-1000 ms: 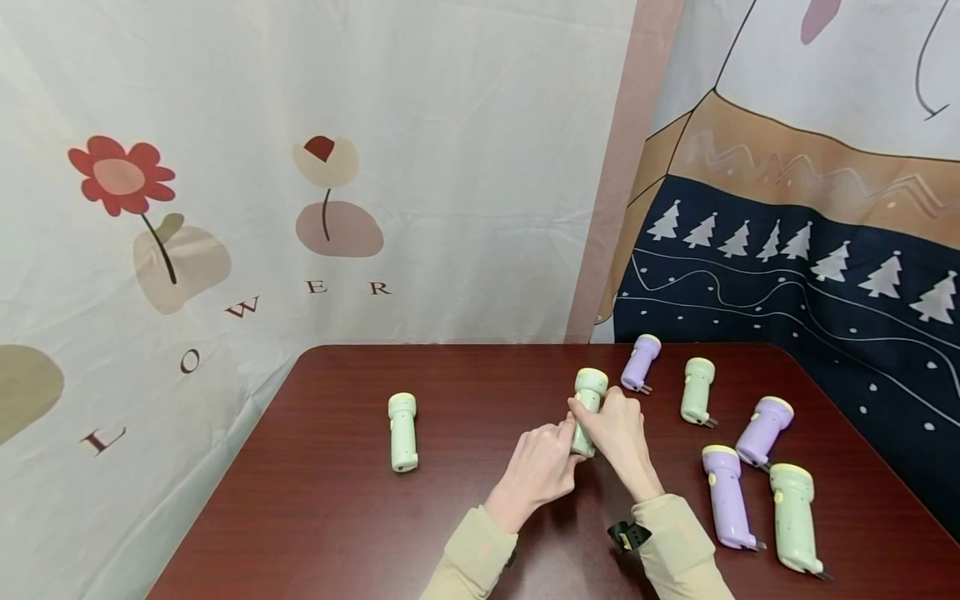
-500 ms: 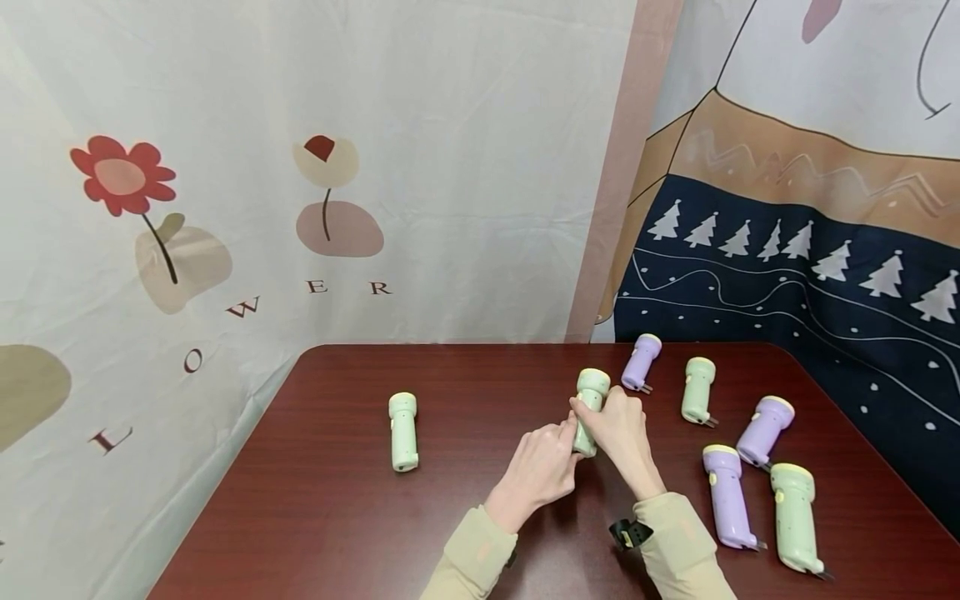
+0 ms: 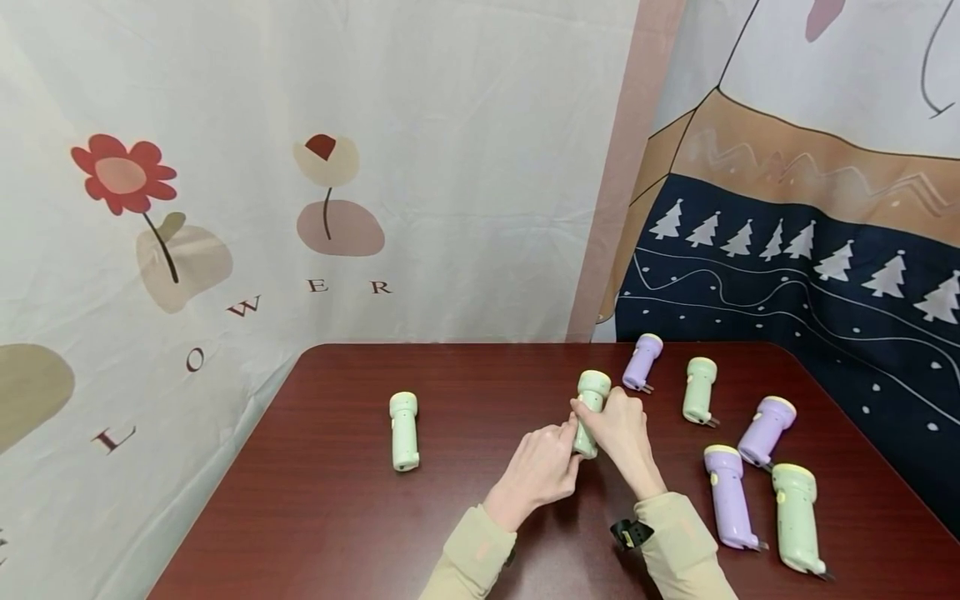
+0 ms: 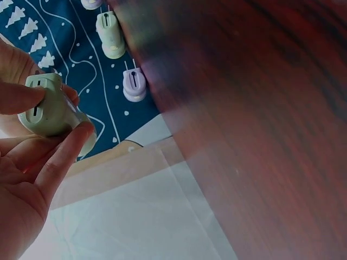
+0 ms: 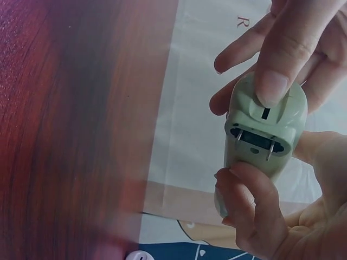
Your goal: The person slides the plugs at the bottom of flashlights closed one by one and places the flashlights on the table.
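Both hands hold a pale green flashlight [image 3: 594,383] over the middle right of the table, its yellow-rimmed head pointing away. My left hand [image 3: 536,467] grips the tail end from the left. In the right wrist view its thumb [image 5: 274,81] presses on the slotted end cap. My right hand [image 3: 624,433] holds the body from the right, thumb across it, with curled fingers under it in the right wrist view. Two metal plug prongs [image 5: 270,151] show in a recess of the tail. The left wrist view shows the tail [image 4: 46,111] between the fingers of both hands.
Another green flashlight [image 3: 404,433] lies alone at the left, no prongs showing. On the right lie purple flashlights [image 3: 642,362] [image 3: 767,431] [image 3: 729,500] and green flashlights [image 3: 700,392] [image 3: 797,517], prongs out. Printed cloths hang behind the dark red table [image 3: 315,533].
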The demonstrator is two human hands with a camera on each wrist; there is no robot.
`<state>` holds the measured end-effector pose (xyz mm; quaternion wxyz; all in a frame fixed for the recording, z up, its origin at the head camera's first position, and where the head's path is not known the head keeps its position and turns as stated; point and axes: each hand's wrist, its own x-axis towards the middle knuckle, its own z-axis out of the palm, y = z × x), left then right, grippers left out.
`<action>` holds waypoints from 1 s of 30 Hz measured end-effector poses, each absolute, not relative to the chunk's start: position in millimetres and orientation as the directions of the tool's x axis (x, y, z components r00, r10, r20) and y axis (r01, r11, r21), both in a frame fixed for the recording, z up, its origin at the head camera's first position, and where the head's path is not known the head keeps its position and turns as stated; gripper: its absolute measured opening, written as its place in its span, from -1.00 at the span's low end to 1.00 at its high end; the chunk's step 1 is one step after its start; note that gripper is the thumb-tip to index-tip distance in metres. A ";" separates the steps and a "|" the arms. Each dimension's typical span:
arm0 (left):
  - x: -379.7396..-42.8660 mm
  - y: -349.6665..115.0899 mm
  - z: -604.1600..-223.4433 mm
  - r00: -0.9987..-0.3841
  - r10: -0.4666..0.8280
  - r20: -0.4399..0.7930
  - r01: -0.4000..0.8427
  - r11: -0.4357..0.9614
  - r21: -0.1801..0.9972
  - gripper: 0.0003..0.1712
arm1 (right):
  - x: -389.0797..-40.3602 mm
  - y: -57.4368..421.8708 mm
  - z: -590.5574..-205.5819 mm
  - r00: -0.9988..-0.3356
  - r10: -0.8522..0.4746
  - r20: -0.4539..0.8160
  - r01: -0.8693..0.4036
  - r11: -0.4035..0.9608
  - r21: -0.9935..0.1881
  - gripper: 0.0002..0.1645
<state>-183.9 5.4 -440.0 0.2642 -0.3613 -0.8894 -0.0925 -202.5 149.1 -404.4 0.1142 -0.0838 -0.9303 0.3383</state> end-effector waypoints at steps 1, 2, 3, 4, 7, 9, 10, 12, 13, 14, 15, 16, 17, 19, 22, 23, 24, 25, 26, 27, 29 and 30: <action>-184.0 5.3 -440.1 -0.597 0.594 0.539 0.695 0.719 -0.023 -0.40 | -202.4 149.0 -404.5 -0.960 0.234 0.153 0.082 0.758 -0.648 -0.39; -184.2 5.1 -440.3 -0.595 0.595 0.541 0.698 0.716 -0.020 -0.39 | -202.3 149.0 -404.7 -0.960 0.235 0.150 0.084 0.758 -0.647 -0.39; -184.4 4.9 -440.6 -0.591 0.596 0.543 0.701 0.712 -0.018 -0.39 | -202.4 148.9 -404.9 -0.960 0.235 0.149 0.086 0.758 -0.647 -0.39; -184.5 4.6 -440.8 -0.588 0.597 0.545 0.704 0.710 -0.018 -0.39 | -202.5 148.8 -405.0 -0.961 0.236 0.147 0.087 0.758 -0.647 -0.39; -184.9 3.8 -441.2 -0.579 0.604 0.548 0.712 0.701 -0.020 -0.38 | -202.8 148.3 -405.2 -0.961 0.236 0.144 0.089 0.757 -0.647 -0.39; -185.0 3.0 -441.1 -0.575 0.610 0.545 0.719 0.695 -0.020 -0.37 | -203.0 148.0 -405.3 -0.962 0.235 0.142 0.090 0.756 -0.648 -0.39; -185.3 2.7 -441.2 -0.575 0.614 0.541 0.721 0.693 -0.020 -0.37 | -203.0 147.9 -405.2 -0.962 0.234 0.142 0.089 0.757 -0.648 -0.39; -185.0 1.9 -440.6 -0.575 0.620 0.534 0.726 0.688 -0.018 -0.37 | -203.1 147.8 -405.4 -0.962 0.233 0.142 0.088 0.757 -0.647 -0.40; -185.3 1.6 -440.7 -0.576 0.622 0.530 0.727 0.686 -0.016 -0.38 | -203.1 147.8 -405.5 -0.962 0.233 0.141 0.088 0.758 -0.647 -0.40; -185.4 1.3 -440.4 -0.577 0.624 0.527 0.728 0.685 -0.015 -0.39 | -203.1 147.7 -405.6 -0.962 0.232 0.142 0.088 0.758 -0.646 -0.40; -185.4 1.0 -440.4 -0.579 0.626 0.523 0.729 0.685 -0.014 -0.39 | -203.1 147.7 -405.8 -0.962 0.232 0.142 0.088 0.759 -0.645 -0.40; -185.4 0.8 -440.3 -0.581 0.628 0.518 0.729 0.685 -0.013 -0.40 | -203.0 147.8 -405.9 -0.962 0.232 0.142 0.088 0.759 -0.646 -0.40; -185.2 0.6 -439.9 -0.582 0.629 0.515 0.729 0.684 -0.012 -0.40 | -203.0 147.9 -406.1 -0.963 0.232 0.139 0.089 0.757 -0.647 -0.39; -185.2 0.3 -439.8 -0.584 0.631 0.510 0.729 0.684 -0.011 -0.41 | -202.9 148.1 -406.4 -0.964 0.230 0.134 0.090 0.755 -0.649 -0.39; -184.8 -0.1 -439.9 -0.585 0.634 0.506 0.730 0.683 -0.012 -0.42 | -202.9 148.2 -407.0 -0.965 0.228 0.130 0.090 0.754 -0.651 -0.40; -184.9 -0.3 -440.1 -0.584 0.634 0.506 0.730 0.683 -0.013 -0.42 | -203.0 148.2 -407.3 -0.965 0.226 0.130 0.089 0.754 -0.650 -0.40; -185.0 -0.5 -440.2 -0.584 0.635 0.507 0.730 0.683 -0.015 -0.42 | -203.1 148.1 -407.5 -0.965 0.225 0.133 0.087 0.755 -0.650 -0.40; -185.1 -0.7 -440.5 -0.584 0.634 0.507 0.730 0.683 -0.013 -0.42 | -203.3 148.1 -407.8 -0.965 0.225 0.134 0.086 0.756 -0.649 -0.41; -185.3 -0.9 -440.7 -0.585 0.633 0.507 0.730 0.683 -0.011 -0.42 | -203.2 147.9 -407.8 -0.965 0.224 0.135 0.084 0.755 -0.650 -0.41; -185.7 -1.1 -440.9 -0.585 0.632 0.509 0.730 0.683 -0.009 -0.42 | -203.3 147.8 -408.0 -0.966 0.223 0.135 0.083 0.755 -0.650 -0.41; -186.5 -1.5 -441.5 -0.587 0.630 0.508 0.731 0.683 -0.003 -0.43 | -203.3 147.7 -408.6 -0.966 0.221 0.131 0.084 0.754 -0.652 -0.41; -186.8 -1.8 -441.6 -0.588 0.631 0.506 0.732 0.681 0.000 -0.45 | -203.1 147.8 -408.9 -0.967 0.221 0.127 0.087 0.753 -0.652 -0.41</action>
